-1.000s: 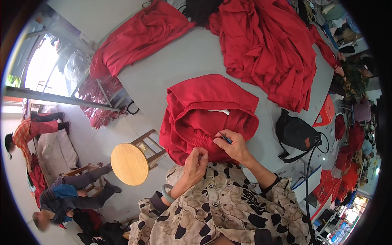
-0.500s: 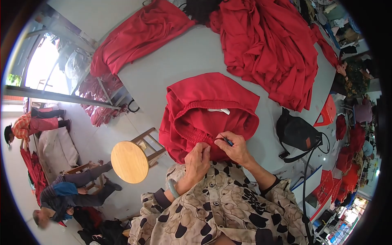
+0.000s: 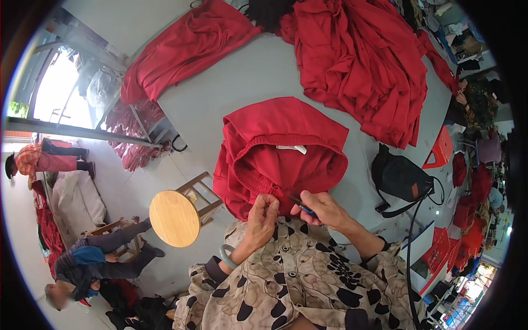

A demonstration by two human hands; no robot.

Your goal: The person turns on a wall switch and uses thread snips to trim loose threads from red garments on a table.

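Observation:
A red garment with a gathered elastic waistband (image 3: 286,124) lies on the grey table right in front of me, its waist opening facing up and a white label (image 3: 292,148) inside the far edge. With fingertips pinched together, my left hand (image 3: 263,217) grips the near edge of that waistband. My right hand (image 3: 325,212) is closed around small thread snips (image 3: 306,210) with a blue handle. Their dark tip points left, close to my left fingers and over the red cloth. Whether the blades touch the cloth or a thread is too small to tell.
Heaped red garments (image 3: 360,71) cover the table's far right, with another red piece (image 3: 187,52) at far left. A black bag (image 3: 401,173) with a strap lies to the right. A round wooden stool (image 3: 175,218) stands at left. Other people are on the left and far right.
My right hand has drawn back slightly to the right and turned, so more of the snips shows. My left hand keeps its pinch on the waistband, barely moved.

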